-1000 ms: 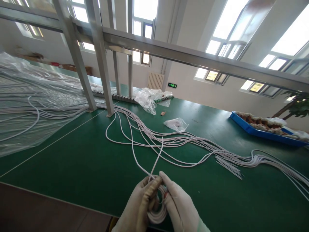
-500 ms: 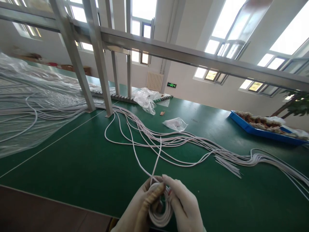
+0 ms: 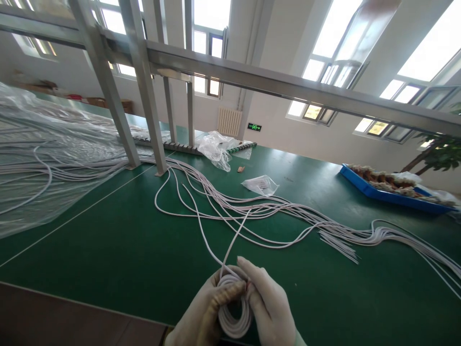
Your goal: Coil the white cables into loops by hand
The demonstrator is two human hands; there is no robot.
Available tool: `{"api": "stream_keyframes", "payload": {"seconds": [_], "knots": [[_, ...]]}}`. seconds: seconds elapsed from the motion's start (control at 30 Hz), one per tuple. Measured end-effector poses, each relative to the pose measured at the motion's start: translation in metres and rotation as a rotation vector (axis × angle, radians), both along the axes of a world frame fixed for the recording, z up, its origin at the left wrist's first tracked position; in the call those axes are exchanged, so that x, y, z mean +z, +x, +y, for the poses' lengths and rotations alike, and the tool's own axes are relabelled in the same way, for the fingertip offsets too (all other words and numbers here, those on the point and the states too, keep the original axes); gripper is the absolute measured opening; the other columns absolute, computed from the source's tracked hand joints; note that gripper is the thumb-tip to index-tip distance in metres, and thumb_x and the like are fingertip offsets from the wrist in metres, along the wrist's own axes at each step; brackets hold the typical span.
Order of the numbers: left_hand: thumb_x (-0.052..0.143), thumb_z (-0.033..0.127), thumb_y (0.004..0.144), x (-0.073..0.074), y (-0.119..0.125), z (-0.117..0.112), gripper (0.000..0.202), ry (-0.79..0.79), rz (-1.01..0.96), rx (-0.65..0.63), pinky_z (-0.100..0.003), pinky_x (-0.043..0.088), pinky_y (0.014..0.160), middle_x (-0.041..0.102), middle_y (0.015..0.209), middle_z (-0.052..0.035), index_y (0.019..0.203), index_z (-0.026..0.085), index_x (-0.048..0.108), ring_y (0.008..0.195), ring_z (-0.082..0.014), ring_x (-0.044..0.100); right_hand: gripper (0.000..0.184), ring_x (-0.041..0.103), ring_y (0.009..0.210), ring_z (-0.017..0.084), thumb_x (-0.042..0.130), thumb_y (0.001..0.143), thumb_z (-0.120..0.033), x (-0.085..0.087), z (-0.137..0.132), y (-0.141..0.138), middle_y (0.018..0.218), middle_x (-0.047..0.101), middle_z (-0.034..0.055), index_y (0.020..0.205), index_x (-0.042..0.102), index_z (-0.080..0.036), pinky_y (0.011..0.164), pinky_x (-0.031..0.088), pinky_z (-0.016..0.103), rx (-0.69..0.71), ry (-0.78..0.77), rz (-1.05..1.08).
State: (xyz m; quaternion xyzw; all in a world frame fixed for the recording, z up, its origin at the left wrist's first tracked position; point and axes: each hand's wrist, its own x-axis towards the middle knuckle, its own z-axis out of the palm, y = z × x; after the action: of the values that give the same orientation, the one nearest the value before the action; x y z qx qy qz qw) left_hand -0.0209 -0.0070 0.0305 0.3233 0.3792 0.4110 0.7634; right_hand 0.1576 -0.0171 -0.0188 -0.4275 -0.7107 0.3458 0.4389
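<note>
Both of my hands wear pale gloves and meet at the bottom middle of the view. My left hand point(image 3: 205, 315) and my right hand point(image 3: 270, 307) together grip a small coil of white cable point(image 3: 232, 322) wound into several loops. From the coil a loose white strand point(image 3: 234, 238) rises away over the green table top point(image 3: 118, 240) toward a long bundle of white cables point(image 3: 273, 211) lying across it.
Metal frame posts point(image 3: 144, 96) stand on the table at the back left. Clear plastic sheeting point(image 3: 39, 158) covers more cables at left. A small plastic bag point(image 3: 261, 185) and crumpled plastic point(image 3: 216, 146) lie behind the bundle. A blue tray point(image 3: 389, 197) of parts sits far right.
The coil in my hands has gained loops and the free strand has shortened and shifted slightly right. My hands stay in the same spot.
</note>
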Motion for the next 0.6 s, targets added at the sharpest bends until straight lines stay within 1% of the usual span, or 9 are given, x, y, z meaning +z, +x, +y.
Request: {"api": "stream_keyframes", "payload": {"seconds": [0.07,0.1,0.2,0.27,0.3,0.37,0.47,0.53,0.6], "knots": [[0.082,0.042,0.078,0.004,0.004,0.000,0.025,-0.066,-0.044,0.032,-0.037,0.057,0.097,0.080,0.095,-0.0060,0.095,0.023,0.077,0.099,-0.0277,0.074,0.057,0.069,0.113,0.022,0.037,0.106,-0.013,0.002,0.001,0.002,0.132,0.069,0.0016,0.154,0.038,-0.043,0.094,0.061,0.040,0.000,0.041,-0.050],[0.087,0.042,0.074,0.005,0.005,0.000,0.029,-0.122,-0.070,0.032,-0.037,0.057,0.094,0.080,0.093,-0.0065,0.092,0.022,0.077,0.096,-0.0276,0.074,0.057,0.070,0.106,0.023,0.036,0.105,-0.013,0.004,0.002,0.004,0.129,0.070,0.0035,0.155,0.036,-0.041,0.090,0.061,0.042,0.021,0.090,-0.111],[0.097,0.047,0.059,0.011,0.008,0.002,0.048,-0.208,-0.085,0.069,-0.035,0.056,0.090,0.080,0.090,-0.0066,0.092,0.019,0.077,0.093,-0.0269,0.073,0.057,0.067,0.079,0.026,0.032,0.104,-0.013,0.012,0.007,0.010,0.103,0.073,0.0071,0.157,0.032,-0.034,0.069,0.058,0.043,0.079,0.262,-0.347],[0.101,0.051,0.050,0.013,0.009,0.003,0.058,-0.225,-0.072,0.098,-0.034,0.056,0.087,0.079,0.086,-0.0061,0.090,0.018,0.077,0.090,-0.0268,0.071,0.058,0.062,0.069,0.025,0.029,0.102,-0.012,0.019,0.010,0.013,0.088,0.069,0.0064,0.157,0.030,-0.030,0.060,0.053,0.040,0.090,0.338,-0.458],[0.101,0.052,0.047,0.013,0.009,0.003,0.060,-0.221,-0.061,0.108,-0.034,0.056,0.087,0.078,0.084,-0.0056,0.089,0.018,0.076,0.088,-0.0264,0.071,0.058,0.061,0.068,0.025,0.029,0.101,-0.011,0.021,0.011,0.014,0.084,0.067,0.0060,0.157,0.029,-0.028,0.059,0.052,0.040,0.100,0.370,-0.492],[0.101,0.052,0.050,0.011,0.009,0.004,0.057,-0.217,-0.034,0.081,-0.034,0.055,0.088,0.077,0.083,-0.0047,0.087,0.018,0.074,0.086,-0.0252,0.070,0.057,0.061,0.066,0.025,0.029,0.101,-0.011,0.026,0.013,0.015,0.082,0.066,0.0058,0.156,0.028,-0.025,0.059,0.051,0.039,0.117,0.415,-0.534],[0.097,0.046,0.063,0.005,0.009,0.005,0.048,-0.170,-0.010,0.004,-0.033,0.052,0.089,0.077,0.091,-0.0054,0.092,0.017,0.072,0.089,-0.0224,0.067,0.058,0.059,0.066,0.024,0.030,0.100,-0.009,0.028,0.014,0.018,0.081,0.065,0.0052,0.156,0.029,-0.025,0.060,0.050,0.039,0.126,0.426,-0.568],[0.094,0.045,0.069,0.000,0.010,0.004,0.046,-0.135,-0.024,-0.028,-0.032,0.050,0.085,0.075,0.092,-0.0068,0.096,0.015,0.072,0.089,-0.0220,0.065,0.060,0.058,0.067,0.025,0.031,0.098,-0.009,0.027,0.014,0.021,0.083,0.065,0.0054,0.155,0.031,-0.027,0.062,0.050,0.041,0.123,0.397,-0.569],[0.091,0.046,0.072,-0.004,0.012,0.002,0.046,-0.126,-0.054,-0.023,-0.032,0.049,0.082,0.073,0.091,-0.0067,0.099,0.014,0.072,0.087,-0.0218,0.064,0.059,0.060,0.072,0.026,0.033,0.098,-0.011,0.023,0.013,0.023,0.089,0.066,0.0059,0.154,0.035,-0.031,0.065,0.052,0.042,0.115,0.321,-0.491]]}}
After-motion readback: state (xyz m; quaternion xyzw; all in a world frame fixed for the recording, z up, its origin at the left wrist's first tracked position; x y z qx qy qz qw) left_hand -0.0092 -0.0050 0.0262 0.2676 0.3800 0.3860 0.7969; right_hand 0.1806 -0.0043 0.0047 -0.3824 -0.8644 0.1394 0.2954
